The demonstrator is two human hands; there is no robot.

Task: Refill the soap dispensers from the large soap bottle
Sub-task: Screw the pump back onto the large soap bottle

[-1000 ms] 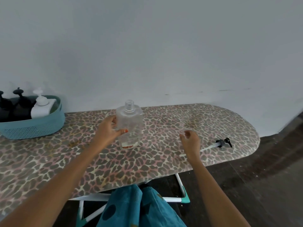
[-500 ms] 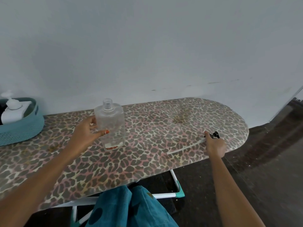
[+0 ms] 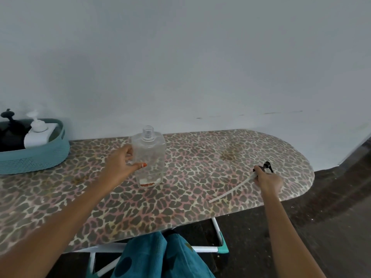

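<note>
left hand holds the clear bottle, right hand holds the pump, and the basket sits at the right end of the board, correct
Not quite. The head view shows the basket at the left end of the board, not the right. The rest stands: the left hand holds the clear bottle and the right hand holds the pump.

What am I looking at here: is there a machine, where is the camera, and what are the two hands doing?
No machine: a person works bare-handed, and the one camera sits on their head, looking forward and down, so both arms reach in from below. The surface is an ironing board with a leopard-print cover. The left hand holds a clear dispenser bottle, upright, uncapped, almost empty. The right hand grips the black pump head, whose white dip tube lies on the board. At far left a teal basket holds a white pump bottle and a black pump bottle.
</note>
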